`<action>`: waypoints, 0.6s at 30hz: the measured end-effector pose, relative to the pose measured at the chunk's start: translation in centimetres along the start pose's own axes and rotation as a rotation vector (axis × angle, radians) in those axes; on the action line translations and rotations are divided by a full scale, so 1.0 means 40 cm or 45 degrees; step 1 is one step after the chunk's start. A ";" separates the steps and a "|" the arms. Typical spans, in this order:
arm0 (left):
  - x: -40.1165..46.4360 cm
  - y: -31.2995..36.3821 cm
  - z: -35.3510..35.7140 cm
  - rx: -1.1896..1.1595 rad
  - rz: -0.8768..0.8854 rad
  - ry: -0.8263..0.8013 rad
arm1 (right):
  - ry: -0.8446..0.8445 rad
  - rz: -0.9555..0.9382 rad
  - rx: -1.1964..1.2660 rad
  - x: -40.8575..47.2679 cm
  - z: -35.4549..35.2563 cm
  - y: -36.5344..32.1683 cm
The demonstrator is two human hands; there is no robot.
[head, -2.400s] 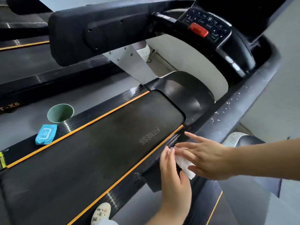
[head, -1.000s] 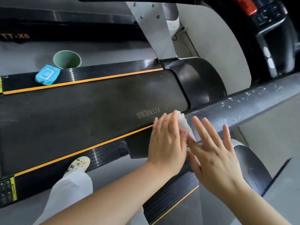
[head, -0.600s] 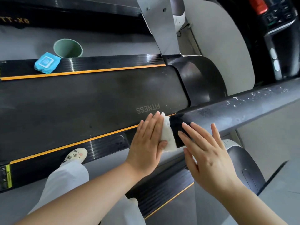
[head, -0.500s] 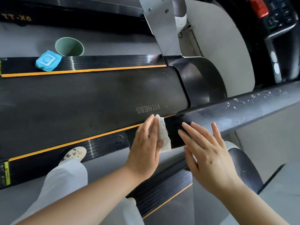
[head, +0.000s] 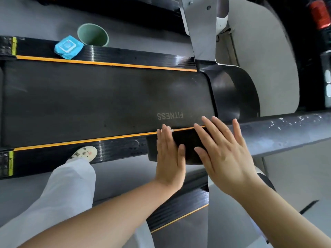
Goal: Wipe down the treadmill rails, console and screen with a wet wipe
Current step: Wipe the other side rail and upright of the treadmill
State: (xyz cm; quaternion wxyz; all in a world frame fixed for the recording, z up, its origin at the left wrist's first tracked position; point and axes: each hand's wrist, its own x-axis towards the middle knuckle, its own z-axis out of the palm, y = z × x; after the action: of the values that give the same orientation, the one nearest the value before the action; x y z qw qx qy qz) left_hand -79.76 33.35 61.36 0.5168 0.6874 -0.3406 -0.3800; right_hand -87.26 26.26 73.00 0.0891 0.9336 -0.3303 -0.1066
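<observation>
Left hand [head: 170, 158] lies flat on the near end of the rail [head: 268, 138], fingers straight and together, thumb laid along the rail's dark end. Wipe: not visible; cannot tell whether it sits under this palm. Right hand [head: 222, 149] just beside the left one, on its right, fingers spread and straight, over the same rail; contact not clear. White specks dot the rail well beyond the right hand.

Past both hands' fingertips: belt [head: 107, 101] marked "FITNESS", orange-edged on both sides. Beyond the belt, well left of the hands, a blue wipe pack [head: 68, 48] lies on the far side strip, touching a green cup [head: 93, 35] on the floor. Left of the left hand: a shoe [head: 84, 153] and white trouser leg [head: 68, 185]. Console [head: 322, 18], with a red button, far right of the hands, blurred.
</observation>
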 end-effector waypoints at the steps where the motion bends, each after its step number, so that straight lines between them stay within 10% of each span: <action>1: -0.018 0.023 0.010 -0.008 0.031 -0.011 | 0.004 -0.015 -0.022 0.004 0.004 -0.002; 18: -0.013 0.029 0.008 -0.243 -0.489 -0.026 | 0.192 -0.164 -0.160 0.033 0.025 -0.017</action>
State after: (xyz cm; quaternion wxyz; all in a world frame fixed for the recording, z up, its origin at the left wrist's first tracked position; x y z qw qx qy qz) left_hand -80.39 33.36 62.52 0.4943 0.6836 -0.1711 -0.5090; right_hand -86.11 25.83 71.70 0.1649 0.9508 -0.2548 -0.0620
